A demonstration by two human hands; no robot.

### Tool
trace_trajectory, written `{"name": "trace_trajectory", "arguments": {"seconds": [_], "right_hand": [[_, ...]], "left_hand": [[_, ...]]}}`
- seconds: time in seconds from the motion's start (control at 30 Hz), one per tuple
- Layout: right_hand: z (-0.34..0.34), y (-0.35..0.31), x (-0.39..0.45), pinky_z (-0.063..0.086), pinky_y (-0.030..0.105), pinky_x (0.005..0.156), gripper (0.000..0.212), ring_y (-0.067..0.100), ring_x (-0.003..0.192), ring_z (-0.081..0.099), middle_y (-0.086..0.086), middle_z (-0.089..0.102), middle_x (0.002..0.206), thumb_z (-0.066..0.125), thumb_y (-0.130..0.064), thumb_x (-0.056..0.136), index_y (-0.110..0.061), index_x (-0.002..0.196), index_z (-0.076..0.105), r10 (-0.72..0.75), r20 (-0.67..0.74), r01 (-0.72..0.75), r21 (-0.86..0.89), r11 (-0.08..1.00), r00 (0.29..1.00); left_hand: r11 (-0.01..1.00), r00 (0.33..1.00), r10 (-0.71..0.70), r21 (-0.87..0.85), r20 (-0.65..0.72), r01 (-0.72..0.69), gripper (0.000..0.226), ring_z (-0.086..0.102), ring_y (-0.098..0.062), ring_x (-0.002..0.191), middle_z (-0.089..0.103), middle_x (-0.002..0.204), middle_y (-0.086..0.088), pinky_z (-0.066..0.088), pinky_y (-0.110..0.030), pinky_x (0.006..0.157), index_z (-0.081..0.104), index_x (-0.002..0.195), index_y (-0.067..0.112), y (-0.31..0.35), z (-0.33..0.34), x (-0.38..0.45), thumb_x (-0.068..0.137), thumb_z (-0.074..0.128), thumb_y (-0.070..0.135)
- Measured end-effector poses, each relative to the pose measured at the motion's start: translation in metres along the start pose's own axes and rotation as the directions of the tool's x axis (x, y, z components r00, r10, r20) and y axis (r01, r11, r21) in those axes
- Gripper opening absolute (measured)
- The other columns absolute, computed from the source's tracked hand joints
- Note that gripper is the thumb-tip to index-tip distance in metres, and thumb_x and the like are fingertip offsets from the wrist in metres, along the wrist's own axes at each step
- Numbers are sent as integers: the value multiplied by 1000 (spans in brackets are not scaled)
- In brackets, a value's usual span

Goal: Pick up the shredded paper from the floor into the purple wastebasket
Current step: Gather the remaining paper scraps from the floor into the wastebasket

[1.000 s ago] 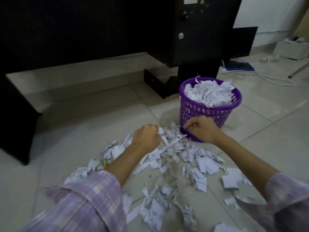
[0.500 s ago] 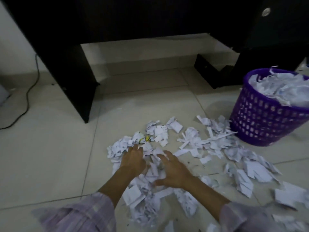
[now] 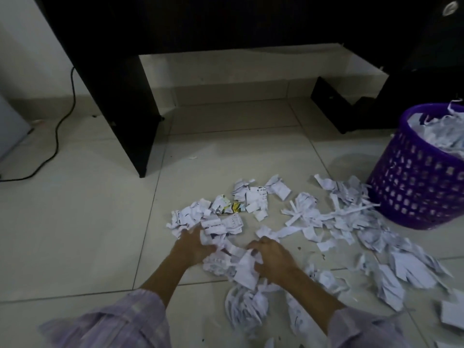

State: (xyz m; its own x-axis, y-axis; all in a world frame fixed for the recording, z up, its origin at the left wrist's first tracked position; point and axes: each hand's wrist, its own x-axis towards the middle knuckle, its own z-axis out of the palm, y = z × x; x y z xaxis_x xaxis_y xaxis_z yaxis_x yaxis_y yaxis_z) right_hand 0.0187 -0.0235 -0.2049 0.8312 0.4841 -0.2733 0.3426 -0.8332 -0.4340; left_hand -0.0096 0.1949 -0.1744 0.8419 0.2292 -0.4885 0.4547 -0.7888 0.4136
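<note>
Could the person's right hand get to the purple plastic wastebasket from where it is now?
Probably yes. The right hand is busy gathering shredded white paper, but only loose scraps and bare tiled floor lie between it and the purple plastic wastebasket.

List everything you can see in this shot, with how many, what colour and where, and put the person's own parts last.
shredded paper: many scraps, white, strewn over the floor from centre to lower right
yellow scrap: one, yellow and black, among the far scraps
wastebasket: one, purple, right edge, filled with white paper to the rim
desk: one, black, across the top, its leg standing left of centre
cable: one, black, along the wall and floor at left
floor: pale tiles, throughout
sleeves: two, purple check, bottom edge
left hand: one, gathering a bunch of scraps, centre
right hand: one, gripping the same bunch from the other side
</note>
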Motion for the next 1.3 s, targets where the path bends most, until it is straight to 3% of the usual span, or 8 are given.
{"name": "trace_trajectory", "arguments": {"seconds": [0.23,0.4,0.6,0.7,0.83,0.97,1.13,1.3], "right_hand": [[-14,38,-5,46,25,82,32,26,104,61,9,62,115,63,-13,83,-19,115,66,133,-156,-111,145,983,979],[-19,50,-10,39,15,68,13,17,85,60,1,62,90,70,-16,82,-20,90,60,217,-207,-119,403,907,954],[-24,40,-10,37,27,105,46,15,127,46,-5,47,138,48,-45,96,-25,138,47,298,36,-251,639,727,954],[-31,37,-13,39,22,93,47,11,118,50,-8,52,127,55,-46,92,-23,133,51,252,33,-202,703,682,967],[-31,41,-12,46,25,79,31,22,97,64,9,69,103,65,-36,89,-7,100,69,196,-97,-111,554,825,976],[-37,45,-15,42,48,102,43,23,118,54,8,58,126,64,-52,84,-22,115,61,104,-18,-90,363,927,994],[-48,36,-49,-6,61,115,135,24,144,-26,-2,-33,155,73,-73,56,-38,148,-19,62,196,-60,-12,998,979],[-28,34,-77,-12,71,107,156,35,135,-38,11,-48,144,85,-60,51,-25,138,-41,58,319,59,-347,936,946]], "left_hand": [[989,983,147,-21,109,-146,77,56,-24,119,58,126,-6,45,-30,97,59,123,18,30,29,2,61,65,62],[969,978,184,-186,103,-163,35,55,-27,115,60,124,-14,43,-27,87,57,115,3,81,46,3,86,67,21],[897,968,74,-441,240,41,34,57,-24,96,60,115,-16,45,-26,68,54,124,1,120,51,2,90,50,8],[823,946,108,-562,305,87,16,55,-18,70,60,81,-9,43,-23,60,59,96,13,124,45,-5,92,44,8],[839,955,198,-542,220,-48,14,56,-15,84,62,99,-3,44,-19,62,58,105,12,115,46,-5,92,51,10],[901,924,369,-284,103,-328,19,54,-17,99,61,118,-11,43,-21,72,56,109,6,98,43,3,91,52,10],[848,823,530,-141,206,-511,71,54,-17,117,56,131,-1,45,-38,100,49,130,15,69,46,10,70,63,51],[834,807,462,130,368,-537,137,23,-23,143,16,158,-1,29,-42,115,3,152,25,41,65,3,46,67,83]]}}
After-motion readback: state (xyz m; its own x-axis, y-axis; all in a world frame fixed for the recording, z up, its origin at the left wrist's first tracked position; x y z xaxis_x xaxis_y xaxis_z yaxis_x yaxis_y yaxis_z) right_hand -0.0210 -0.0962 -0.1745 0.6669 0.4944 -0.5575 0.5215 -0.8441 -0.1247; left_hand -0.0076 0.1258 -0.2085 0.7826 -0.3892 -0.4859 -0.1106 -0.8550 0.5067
